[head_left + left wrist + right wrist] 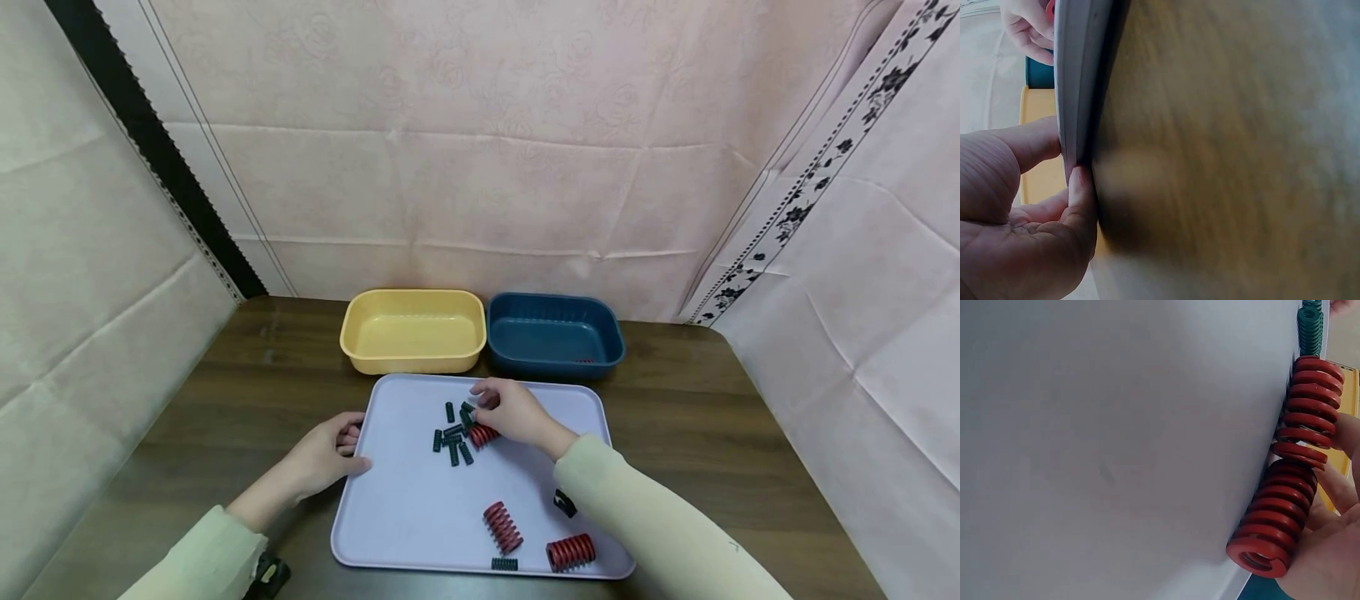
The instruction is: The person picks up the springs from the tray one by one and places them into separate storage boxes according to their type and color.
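Note:
My left hand (322, 454) grips the left rim of a white tray (420, 517), its thumb and fingers (1082, 200) pressed against the edge. Over the tray's upper middle, my right hand (521, 414) reaches down with loosely curved fingers, thumb and index finger apart. A red coil spring (482, 435) lies beside the thumb. The right wrist view shows a second red spring (1269, 519) near the palm, covered by the hand in the head view. Several small dark green springs (452, 440) are clustered left of the right hand.
Near the tray's front edge lie two more red springs (502, 527) and a single green spring (505, 564). Behind the tray stand a yellow bin (412, 364) and a blue bin (555, 367); something red shows inside the blue one. Cloth hangs (480, 192) around the wooden table (697, 433).

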A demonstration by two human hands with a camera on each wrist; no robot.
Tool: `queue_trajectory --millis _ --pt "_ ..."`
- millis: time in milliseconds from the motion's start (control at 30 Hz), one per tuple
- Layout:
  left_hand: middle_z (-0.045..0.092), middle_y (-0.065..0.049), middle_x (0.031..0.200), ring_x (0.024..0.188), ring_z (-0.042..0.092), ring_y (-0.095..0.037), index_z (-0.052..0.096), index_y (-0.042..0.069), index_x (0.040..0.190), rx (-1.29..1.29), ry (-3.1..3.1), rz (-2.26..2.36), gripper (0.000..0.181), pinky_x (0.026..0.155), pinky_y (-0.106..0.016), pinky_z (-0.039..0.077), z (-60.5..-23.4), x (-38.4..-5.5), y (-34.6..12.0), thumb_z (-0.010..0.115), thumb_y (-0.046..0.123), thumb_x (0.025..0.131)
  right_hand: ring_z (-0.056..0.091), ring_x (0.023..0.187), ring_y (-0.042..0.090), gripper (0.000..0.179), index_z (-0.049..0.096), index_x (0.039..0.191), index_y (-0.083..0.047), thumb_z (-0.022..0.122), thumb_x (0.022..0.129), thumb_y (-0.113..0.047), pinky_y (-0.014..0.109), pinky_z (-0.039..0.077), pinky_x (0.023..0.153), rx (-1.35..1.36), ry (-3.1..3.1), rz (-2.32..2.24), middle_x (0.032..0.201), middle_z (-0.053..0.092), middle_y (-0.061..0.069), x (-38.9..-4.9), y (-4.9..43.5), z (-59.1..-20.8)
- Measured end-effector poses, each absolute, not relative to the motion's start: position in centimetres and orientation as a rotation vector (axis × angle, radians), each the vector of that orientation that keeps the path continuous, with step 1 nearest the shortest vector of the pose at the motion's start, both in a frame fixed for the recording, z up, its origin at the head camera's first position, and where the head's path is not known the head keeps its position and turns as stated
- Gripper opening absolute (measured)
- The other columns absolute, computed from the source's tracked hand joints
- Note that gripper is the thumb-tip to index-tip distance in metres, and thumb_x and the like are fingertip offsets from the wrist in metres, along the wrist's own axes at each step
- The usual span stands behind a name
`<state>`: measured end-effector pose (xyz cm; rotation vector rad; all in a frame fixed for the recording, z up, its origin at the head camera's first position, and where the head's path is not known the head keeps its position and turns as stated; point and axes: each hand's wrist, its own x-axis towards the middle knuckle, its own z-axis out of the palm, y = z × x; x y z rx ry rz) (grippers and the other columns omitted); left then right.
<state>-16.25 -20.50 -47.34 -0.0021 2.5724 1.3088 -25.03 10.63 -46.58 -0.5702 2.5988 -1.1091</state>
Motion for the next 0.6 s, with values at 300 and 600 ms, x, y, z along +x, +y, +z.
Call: queue_trajectory --millis 300,600 --pt "0.055 -0.01 0.111 0.098 0.055 -0.022 0.045 -0.001 0.138 0.006 2.582 1.298 0.071 0.086 -0.038 0.051 -47.37 -16.38 -20.59 0.082 0.012 0.078 0.058 0.085 0.011 0.019 0.07 0.105 -0.014 0.073 0.088 -0.021 0.03 0.051 0.078 -0.506 2.649 -1.076 0.09 0.064 -0.006 -25.24 10.06 -46.67" --pt "0.055 -0.01 0.111 0.099 0.055 -0.022 0.045 -0.001 0.138 0.014 2.579 1.305 0.071 0.086 -0.038 0.051 -47.35 -16.27 -20.55 0.081 0.011 0.078 0.058 0.076 0.011 0.009 0.073 0.095 -0.012 0.07 0.09 -0.019 0.029 0.05 0.07 -0.466 2.69 -1.019 0.082 0.065 -0.006 -25.27 9.77 -46.64"
